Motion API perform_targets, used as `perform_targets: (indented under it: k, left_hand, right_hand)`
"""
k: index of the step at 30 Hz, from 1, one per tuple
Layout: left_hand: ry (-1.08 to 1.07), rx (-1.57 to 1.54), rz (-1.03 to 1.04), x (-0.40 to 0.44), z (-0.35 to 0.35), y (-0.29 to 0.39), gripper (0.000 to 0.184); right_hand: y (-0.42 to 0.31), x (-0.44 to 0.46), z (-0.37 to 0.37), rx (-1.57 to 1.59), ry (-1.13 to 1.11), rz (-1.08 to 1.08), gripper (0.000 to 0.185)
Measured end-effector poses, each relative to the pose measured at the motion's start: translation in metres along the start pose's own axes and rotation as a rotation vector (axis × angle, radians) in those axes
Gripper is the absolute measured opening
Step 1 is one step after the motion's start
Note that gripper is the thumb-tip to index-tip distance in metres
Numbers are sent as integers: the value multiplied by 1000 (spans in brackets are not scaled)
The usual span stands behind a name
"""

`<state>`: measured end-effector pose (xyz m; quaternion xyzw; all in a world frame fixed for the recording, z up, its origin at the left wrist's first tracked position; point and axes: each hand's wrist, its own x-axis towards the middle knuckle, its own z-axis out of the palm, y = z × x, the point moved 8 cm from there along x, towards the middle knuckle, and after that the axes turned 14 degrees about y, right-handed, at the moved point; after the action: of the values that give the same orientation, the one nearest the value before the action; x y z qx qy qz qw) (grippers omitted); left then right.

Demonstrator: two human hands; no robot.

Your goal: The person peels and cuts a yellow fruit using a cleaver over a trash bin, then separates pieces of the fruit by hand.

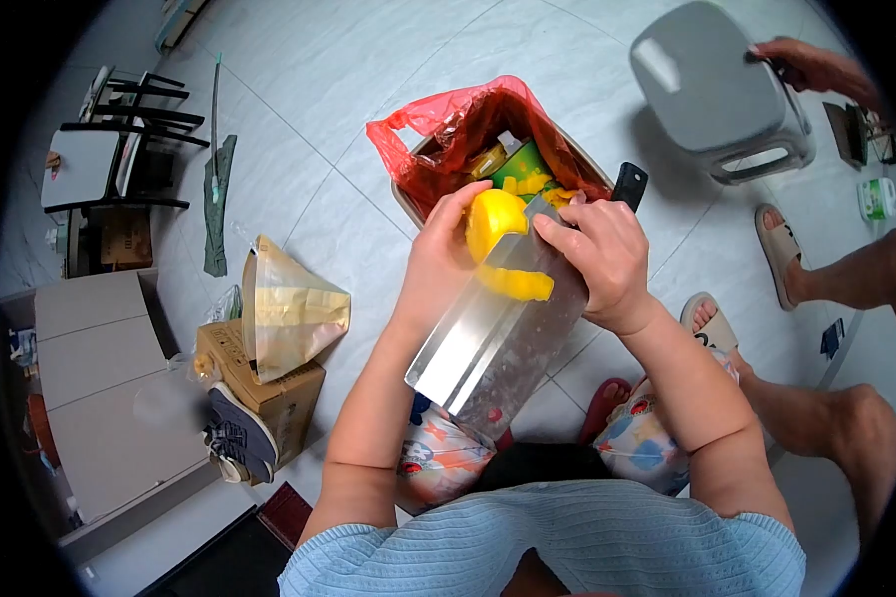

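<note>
My left hand (438, 259) is closed around a round yellow fruit (491, 221) with part of its skin cut away. My right hand (602, 257) grips a wide metal cleaver (458, 363), its black handle (629, 186) sticking out past my fingers. The upper corner of the blade is against or very near the fruit, beside my right thumb. A curled strip of yellow peel (518, 284) lies across the blade. Below both hands stands a bin lined with a red plastic bag (473, 107), with yellow peel pieces (528, 185) and a green item (524, 162) inside.
At the right, another person's hand (816, 72) holds a grey stool (697, 75); that person's sandalled feet (707, 316) are near my right knee. On the left are a cardboard box (294, 393), a paper bag (294, 310), dark shoes (239, 433) and a folded green umbrella (219, 204).
</note>
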<state>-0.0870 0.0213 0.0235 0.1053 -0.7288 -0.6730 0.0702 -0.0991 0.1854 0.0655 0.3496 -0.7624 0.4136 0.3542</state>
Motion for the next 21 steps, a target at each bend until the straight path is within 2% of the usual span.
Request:
perform_targets:
  k: [10,13,15,21]
  left_hand:
    - [53,24,68,4,-3,0,58]
    - [64,81,167,5,-2,4,56]
    - [95,235,275,6,-4,10,54]
    - [57,299,443,6,-4,18,52]
  right_hand:
    - [11,8,-8,-6,63,77,31]
    - [15,8,-9,-19,50,102,30]
    - [18,6,-8,-28,35,117,36]
    - [25,4,-10,-30,58,138,34]
